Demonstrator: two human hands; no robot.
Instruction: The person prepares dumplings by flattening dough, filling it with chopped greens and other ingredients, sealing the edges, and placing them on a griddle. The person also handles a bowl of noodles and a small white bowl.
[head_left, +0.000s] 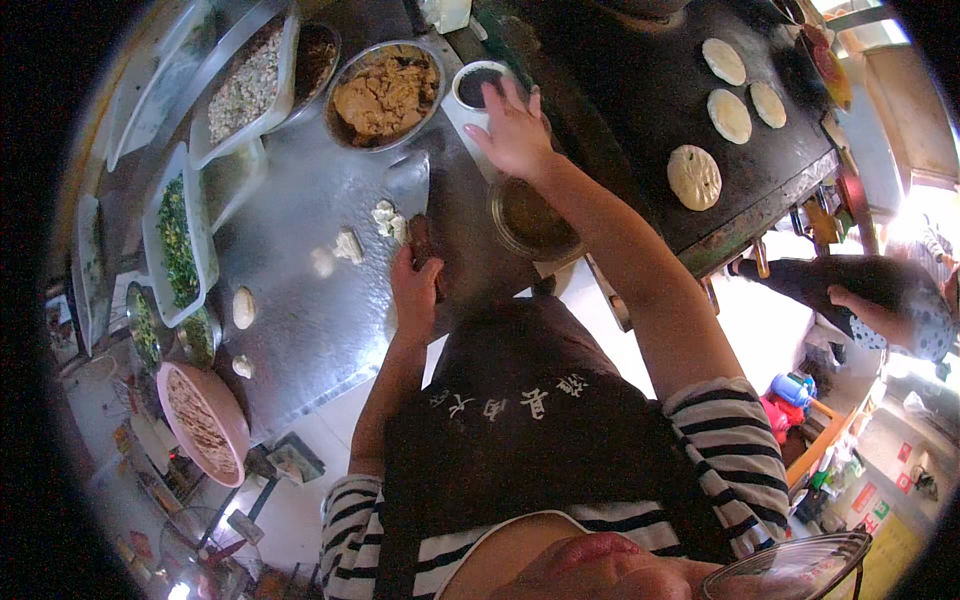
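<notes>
My left hand (417, 289) grips a short dark brown wooden rod (425, 238) at the near edge of the metal worktop (300, 322). It may be a rolling pin or a tool's handle; the picture does not settle which. Just beyond it are a lump of white dough (388, 221) and a shiny metal blade (409, 174). Other dough pieces (347, 246) lie to the left. Over a white cup of dark contents (475, 84), my right hand (517, 133) is stretched out with its fingers apart. Whether the fingertips touch the cup is unclear. A round bowl (531, 217) sits below that forearm.
A bowl of brown paste (386, 94) stands at the back. Tubs of chopped greens (180, 247) and pale filling (247, 90) line the left, with a pink basin (202, 424) nearer. Flatbreads (694, 178) lie on the dark griddle (622, 97). A person (892, 300) is at right.
</notes>
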